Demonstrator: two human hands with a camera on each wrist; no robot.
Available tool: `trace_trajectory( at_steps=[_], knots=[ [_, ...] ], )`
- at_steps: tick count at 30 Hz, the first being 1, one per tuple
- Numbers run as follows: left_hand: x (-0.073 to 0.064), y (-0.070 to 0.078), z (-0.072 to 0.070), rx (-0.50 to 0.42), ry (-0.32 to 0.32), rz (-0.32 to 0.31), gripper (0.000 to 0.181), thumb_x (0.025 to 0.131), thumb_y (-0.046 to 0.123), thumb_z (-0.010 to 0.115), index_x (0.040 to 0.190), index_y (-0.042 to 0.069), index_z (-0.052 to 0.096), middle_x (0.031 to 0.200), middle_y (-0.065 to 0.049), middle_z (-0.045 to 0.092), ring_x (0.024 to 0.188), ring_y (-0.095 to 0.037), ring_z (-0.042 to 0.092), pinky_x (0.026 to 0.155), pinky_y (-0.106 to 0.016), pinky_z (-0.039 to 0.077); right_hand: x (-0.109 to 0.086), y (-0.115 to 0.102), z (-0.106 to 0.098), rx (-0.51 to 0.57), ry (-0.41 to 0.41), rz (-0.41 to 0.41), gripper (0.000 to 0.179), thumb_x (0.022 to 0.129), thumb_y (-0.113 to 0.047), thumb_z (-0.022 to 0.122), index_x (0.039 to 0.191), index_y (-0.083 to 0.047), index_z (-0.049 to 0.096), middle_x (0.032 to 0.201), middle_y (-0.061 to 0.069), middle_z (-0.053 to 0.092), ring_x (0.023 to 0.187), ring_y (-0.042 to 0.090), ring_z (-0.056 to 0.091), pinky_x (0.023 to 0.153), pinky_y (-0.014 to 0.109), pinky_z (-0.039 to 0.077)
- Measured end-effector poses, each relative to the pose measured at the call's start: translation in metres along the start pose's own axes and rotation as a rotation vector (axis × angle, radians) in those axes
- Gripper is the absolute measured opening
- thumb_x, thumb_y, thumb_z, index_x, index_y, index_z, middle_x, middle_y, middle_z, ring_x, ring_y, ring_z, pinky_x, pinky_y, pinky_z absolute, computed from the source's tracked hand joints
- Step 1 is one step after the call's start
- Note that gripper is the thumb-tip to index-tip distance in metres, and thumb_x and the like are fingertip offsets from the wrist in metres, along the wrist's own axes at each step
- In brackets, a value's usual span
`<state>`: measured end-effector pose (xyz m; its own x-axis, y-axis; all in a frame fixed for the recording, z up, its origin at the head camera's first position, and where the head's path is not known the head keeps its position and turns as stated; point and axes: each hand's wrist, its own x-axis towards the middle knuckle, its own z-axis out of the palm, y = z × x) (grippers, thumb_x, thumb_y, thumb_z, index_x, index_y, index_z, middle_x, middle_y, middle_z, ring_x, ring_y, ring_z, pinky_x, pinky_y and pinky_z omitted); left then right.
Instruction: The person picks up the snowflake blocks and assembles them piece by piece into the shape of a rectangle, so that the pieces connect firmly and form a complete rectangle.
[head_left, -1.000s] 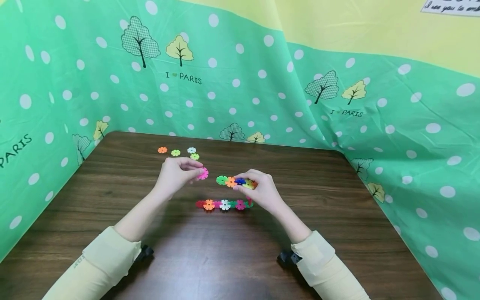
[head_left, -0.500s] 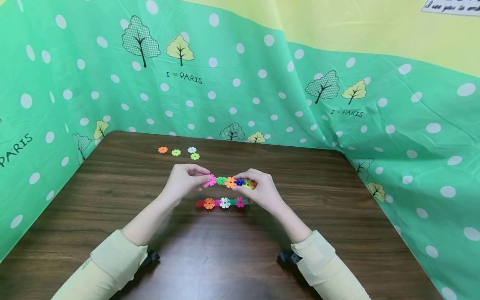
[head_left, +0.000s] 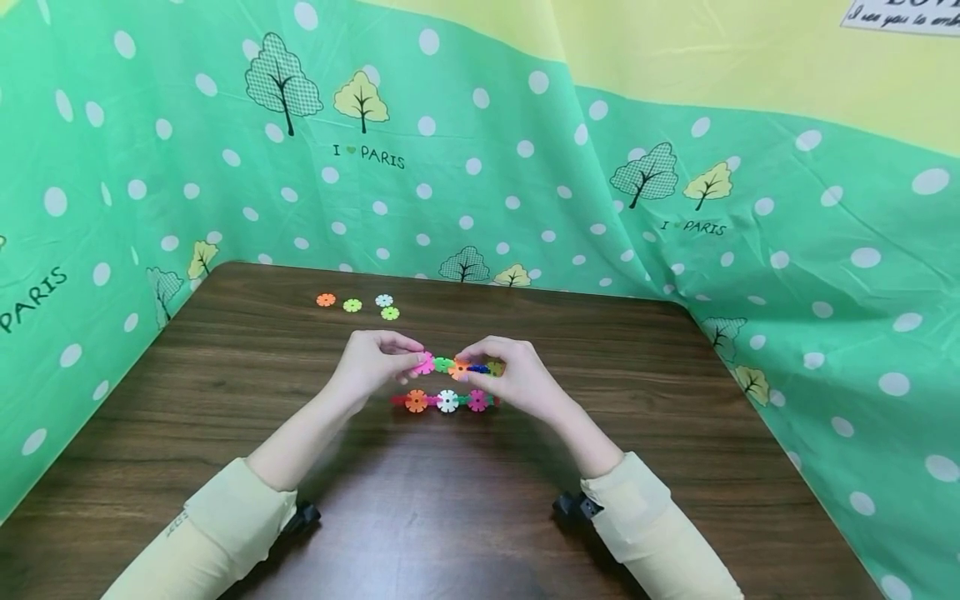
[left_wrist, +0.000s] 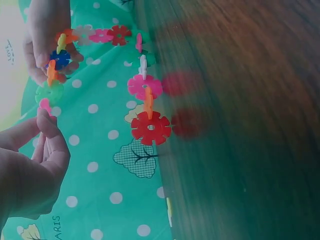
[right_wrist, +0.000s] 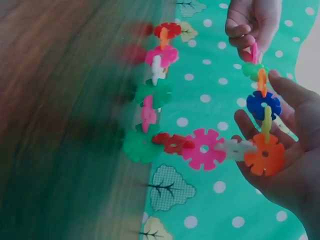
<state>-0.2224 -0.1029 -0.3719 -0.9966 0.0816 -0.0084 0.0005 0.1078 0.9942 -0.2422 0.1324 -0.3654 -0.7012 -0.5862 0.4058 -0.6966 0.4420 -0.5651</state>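
Note:
My left hand (head_left: 372,365) pinches a pink snowflake disc (head_left: 426,363) between thumb and fingers. That disc meets the green disc (left_wrist: 49,93) at the upper end of a chain of interlocking snowflake discs. My right hand (head_left: 521,379) holds the chain near this end, thumb and fingertips at the orange disc (head_left: 459,370). A blue disc (right_wrist: 264,105) and another orange disc (right_wrist: 265,154) lie along its palm side. In the wrist views the chain bends in a U. Its lower row, with a white disc (head_left: 447,401), runs to a red end disc (left_wrist: 151,128) at the tabletop.
Several loose discs lie at the table's far left: an orange one (head_left: 326,300), a white one (head_left: 384,300) and two yellow-green ones (head_left: 352,306). The brown wooden table (head_left: 420,517) backs onto a green dotted curtain (head_left: 480,167).
My left hand has moved right, bringing the pink disc from a gap away up to the green end disc. My right hand has shifted slightly left along the chain. The lower row has risen slightly in view.

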Motion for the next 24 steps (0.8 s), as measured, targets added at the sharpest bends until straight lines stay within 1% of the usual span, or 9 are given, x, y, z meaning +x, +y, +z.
trace_trajectory(
  at_steps=[4,7,11,14,17,19,24],
  knots=[
    [0.000,-0.001,0.000,0.012,-0.011,0.005,0.020,0.078,0.005,0.075,0.095,-0.005,0.070,0.077,-0.011,0.072,0.057,-0.019,0.064,0.060,-0.035,0.057,0.006,-0.005,0.001,-0.007,-0.004,-0.008,0.012,0.081,-0.022,0.075,0.092,-0.016,0.073,0.088,-0.008,0.069,0.077,0.002,0.061,0.069,0.026,0.054],
    [0.000,-0.001,0.001,0.001,-0.015,0.001,0.019,0.079,0.005,0.075,0.095,-0.005,0.070,0.077,-0.011,0.071,0.057,-0.018,0.064,0.064,-0.040,0.057,0.009,-0.008,0.001,-0.003,-0.008,-0.010,0.008,0.081,-0.018,0.075,0.087,-0.014,0.073,0.085,-0.006,0.069,0.071,0.002,0.060,0.065,0.028,0.055],
    [0.000,-0.001,0.002,-0.019,-0.019,0.003,0.021,0.079,0.003,0.075,0.096,-0.007,0.069,0.078,-0.012,0.071,0.058,-0.016,0.065,0.064,-0.037,0.057,0.011,-0.010,0.002,0.013,-0.004,-0.005,0.005,0.080,-0.016,0.076,0.083,-0.013,0.074,0.083,-0.004,0.069,0.068,0.003,0.060,0.064,0.030,0.056],
    [-0.001,0.000,0.004,-0.029,-0.013,0.005,0.022,0.078,0.003,0.076,0.096,-0.008,0.069,0.078,-0.013,0.071,0.060,-0.018,0.065,0.061,-0.032,0.057,0.011,-0.011,0.002,0.026,0.007,-0.004,0.005,0.079,-0.015,0.077,0.081,-0.012,0.074,0.083,-0.004,0.069,0.069,0.004,0.060,0.064,0.029,0.056],
    [-0.002,0.002,0.005,-0.044,-0.002,0.002,0.023,0.077,0.003,0.076,0.096,-0.008,0.069,0.078,-0.013,0.071,0.060,-0.020,0.066,0.060,-0.030,0.057,0.011,-0.011,0.002,0.040,0.021,-0.010,0.005,0.079,-0.016,0.077,0.080,-0.012,0.074,0.083,-0.004,0.070,0.071,0.005,0.061,0.064,0.028,0.056],
    [-0.003,0.003,0.006,-0.052,-0.002,0.001,0.024,0.077,0.003,0.076,0.097,-0.008,0.069,0.078,-0.012,0.071,0.059,-0.018,0.065,0.062,-0.031,0.057,0.011,-0.011,0.002,0.053,0.031,-0.013,0.005,0.079,-0.016,0.076,0.080,-0.012,0.074,0.084,-0.003,0.070,0.073,0.006,0.062,0.064,0.028,0.055],
    [-0.007,0.006,0.008,-0.068,0.005,-0.039,0.023,0.078,0.006,0.076,0.097,-0.005,0.070,0.077,-0.010,0.071,0.056,-0.013,0.062,0.065,-0.035,0.057,0.010,-0.012,0.002,0.092,0.049,-0.005,0.005,0.080,-0.016,0.075,0.080,-0.011,0.075,0.085,0.000,0.070,0.075,0.010,0.063,0.063,0.033,0.055]
  ],
)
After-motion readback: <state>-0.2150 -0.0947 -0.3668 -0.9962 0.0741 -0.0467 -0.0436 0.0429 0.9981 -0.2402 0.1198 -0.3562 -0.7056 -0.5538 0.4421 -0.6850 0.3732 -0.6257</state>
